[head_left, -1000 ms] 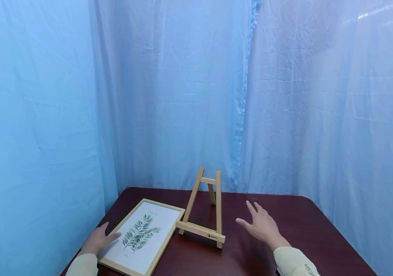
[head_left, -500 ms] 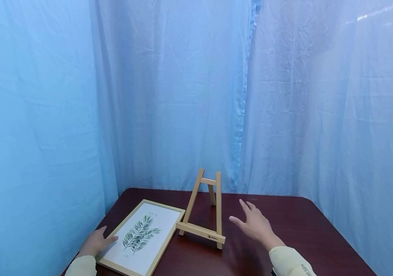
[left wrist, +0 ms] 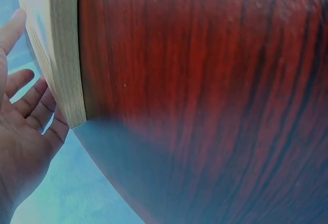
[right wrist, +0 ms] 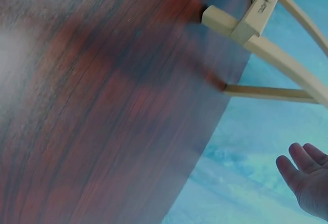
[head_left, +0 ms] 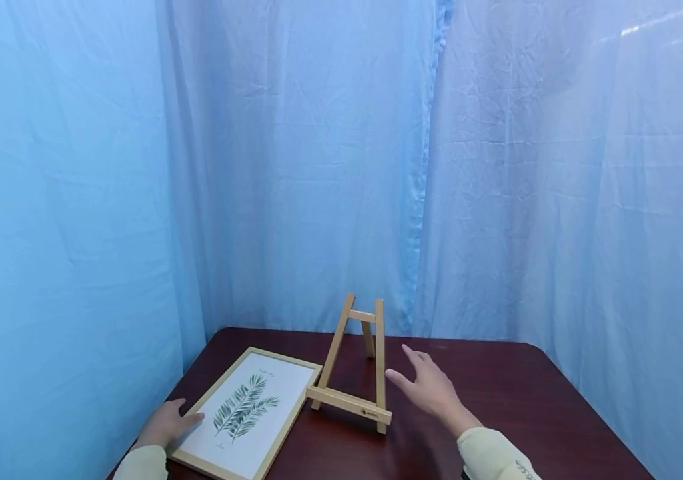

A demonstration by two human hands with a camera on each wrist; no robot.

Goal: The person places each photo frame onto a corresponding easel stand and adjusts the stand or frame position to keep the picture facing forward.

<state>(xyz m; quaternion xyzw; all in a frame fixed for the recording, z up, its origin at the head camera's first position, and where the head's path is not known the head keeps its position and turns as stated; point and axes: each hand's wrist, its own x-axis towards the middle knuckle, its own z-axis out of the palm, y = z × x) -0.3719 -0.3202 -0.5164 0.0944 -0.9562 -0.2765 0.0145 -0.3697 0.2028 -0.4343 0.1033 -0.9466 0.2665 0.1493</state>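
Observation:
A light-wood picture frame [head_left: 284,435] with a green leaf print lies flat on the table at left in the head view. Beside its left edge is my left hand [head_left: 164,424], thumb over the border. In the left wrist view the fingers [left wrist: 35,97] of that hand are spread and loosely bent by the frame's edge; whether they touch it I cannot tell. A small wooden easel [head_left: 380,353] stands upright right of the frame, its ledge close to the frame's corner. My right hand [head_left: 437,393] hovers just right of the easel, fingers extended, holding nothing.
The dark red-brown table [head_left: 497,407] has rounded far corners. Light blue curtains [head_left: 317,167] hang behind it and along both sides. The easel's rear leg [right wrist: 271,93] reaches back toward the far side of the table.
My right hand has moved left, closer to the easel. The left hand has shifted slightly down and left along the frame's edge. Frame and easel stay in place.

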